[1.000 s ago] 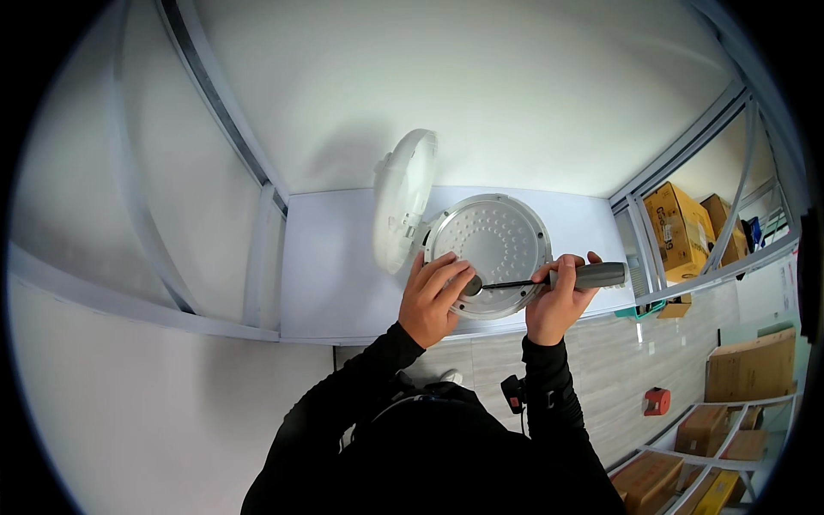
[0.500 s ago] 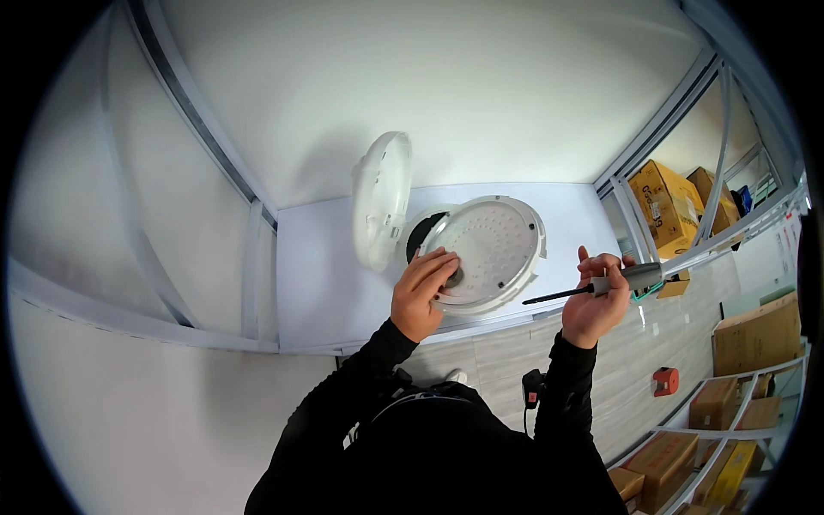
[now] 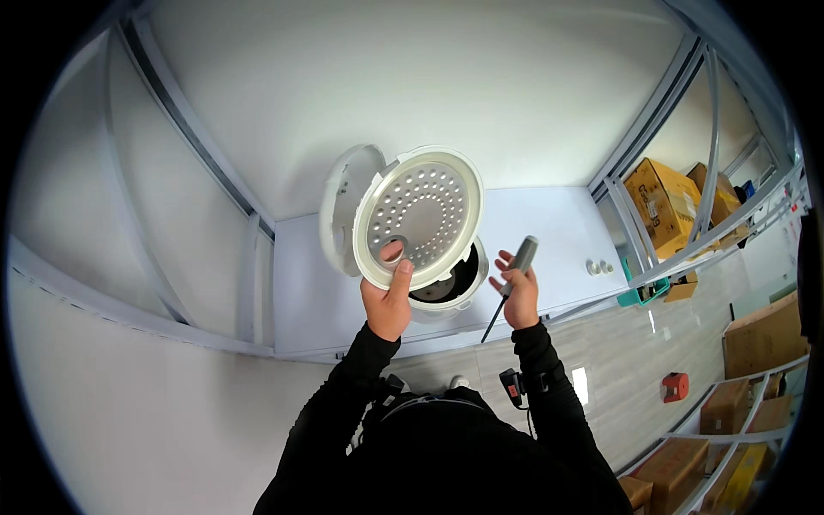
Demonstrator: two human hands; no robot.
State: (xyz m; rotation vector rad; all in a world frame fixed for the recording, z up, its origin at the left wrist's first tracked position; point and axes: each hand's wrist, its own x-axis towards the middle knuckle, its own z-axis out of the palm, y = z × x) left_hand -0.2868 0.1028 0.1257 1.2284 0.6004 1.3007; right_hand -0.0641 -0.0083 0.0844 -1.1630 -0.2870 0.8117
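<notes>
My left hand (image 3: 388,309) grips the lower edge of a round inner lid (image 3: 429,210) with a white rim and a dimpled metal face. The thumb lies on its front; a finger shows through the round hole near the rim. Tilted, the lid is held above a white rice cooker body (image 3: 483,273) with a dark inside, hiding part of it. To the left stands a white outer cover (image 3: 336,206), partly behind the lid. My right hand (image 3: 521,302), right of the cooker, holds a grey-handled screwdriver (image 3: 525,252), its dark shaft pointing down and left.
The cooker stands on a white table (image 3: 549,227) between white walls and metal frame posts. Two small white round pieces (image 3: 593,268) lie near its right end. Beyond are a teal crate (image 3: 631,298), yellow cartons (image 3: 661,206), a red object (image 3: 675,387) on the floor and shelved boxes.
The inner lid has been lifted and turned up leftward, uncovering the cooker's dark inside. My left thumb is now on its front. My right hand has moved left, the screwdriver now steeper.
</notes>
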